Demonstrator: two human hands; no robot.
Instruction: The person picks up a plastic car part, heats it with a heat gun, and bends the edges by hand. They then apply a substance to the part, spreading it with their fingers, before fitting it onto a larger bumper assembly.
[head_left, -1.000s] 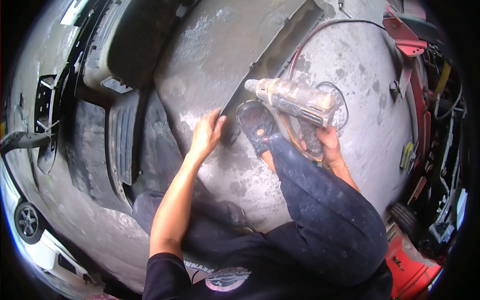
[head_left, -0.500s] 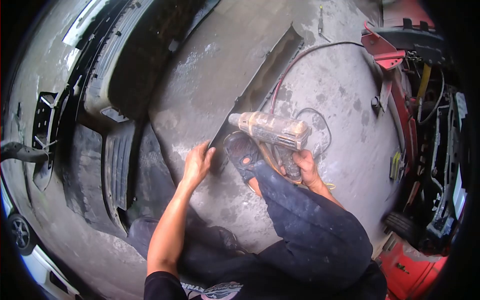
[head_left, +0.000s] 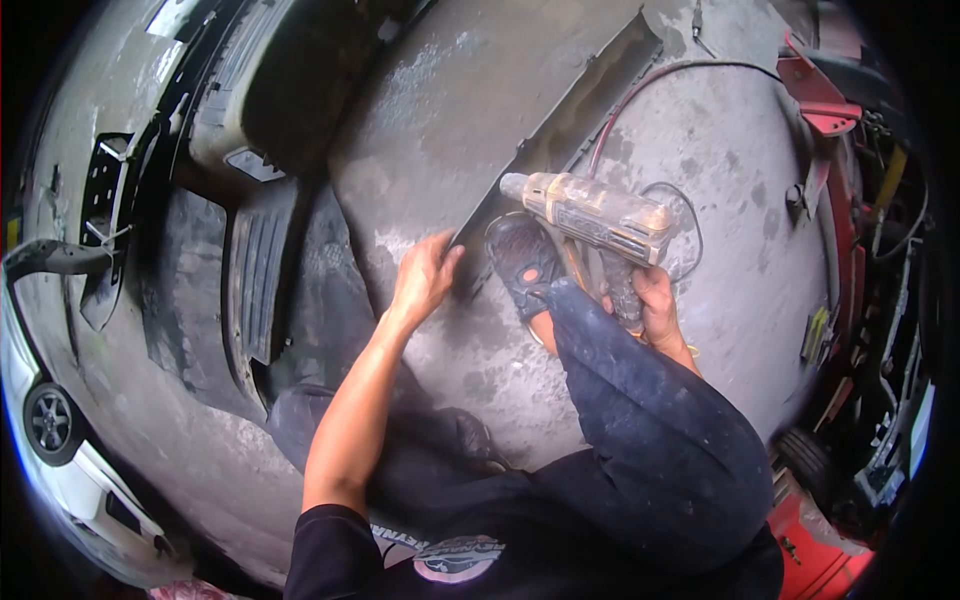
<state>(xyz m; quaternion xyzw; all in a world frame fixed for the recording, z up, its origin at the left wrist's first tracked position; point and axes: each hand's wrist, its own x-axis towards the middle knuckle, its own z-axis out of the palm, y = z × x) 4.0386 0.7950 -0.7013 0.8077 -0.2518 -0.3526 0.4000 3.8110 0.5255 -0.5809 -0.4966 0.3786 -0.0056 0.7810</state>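
My right hand (head_left: 657, 302) is wrapped around the grip of a dusty heat gun (head_left: 600, 213), whose nozzle points left over the inner side of a long dark trim panel (head_left: 590, 90). The panel lies lengthwise on the floor, running from near my left hand toward the far end. My left hand (head_left: 425, 272) is closed on the near end of its left edge, thumb toward the panel. My shoe (head_left: 525, 265) is beside the panel, just below the heat gun. Part of the right hand's fingers is hidden behind the grip.
A large dark bumper (head_left: 290, 90) stands on the left, with a flat dark sheet (head_left: 185, 300) beside it. A reddish hose (head_left: 640, 85) and a dark cord (head_left: 697, 225) cross the concrete floor (head_left: 720, 160). Red metal equipment (head_left: 825, 110) is at right, a white car (head_left: 75, 490) lower left.
The view has turned left, so everything sits farther right in the picture. Both hands keep their holds, and the heat gun stays over the panel at nearly the same angle.
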